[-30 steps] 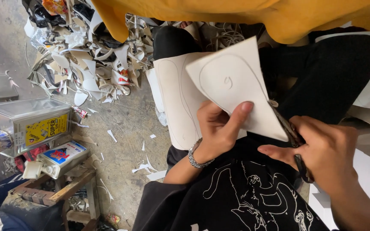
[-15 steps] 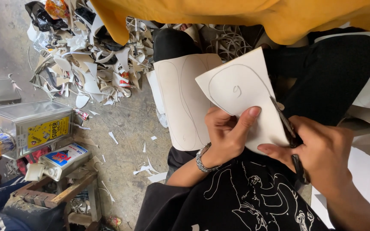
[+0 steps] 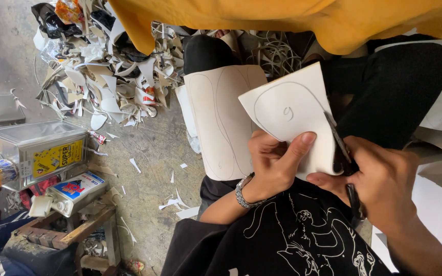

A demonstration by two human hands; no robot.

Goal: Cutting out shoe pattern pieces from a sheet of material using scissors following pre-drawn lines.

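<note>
My left hand (image 3: 274, 162) grips a white sheet (image 3: 288, 115) with a shoe-sole outline drawn on it, thumb pressed on its near edge. My right hand (image 3: 379, 181) holds black scissors (image 3: 343, 156) whose blades bite into the sheet's right edge along the drawn line. A larger white sheet (image 3: 217, 120) with more drawn outlines lies across my black-trousered lap, under the held piece. A metal bracelet sits on my left wrist.
A heap of white and tan offcuts (image 3: 101, 82) covers the concrete floor at upper left. A metal tin (image 3: 34, 153) and a smaller can (image 3: 75, 190) stand at the left by a wooden frame (image 3: 85, 230). Yellow cloth (image 3: 303, 20) hangs across the top.
The held sheet has turned clockwise and shifted right in my left hand, and the scissors have moved further along the drawn outline.
</note>
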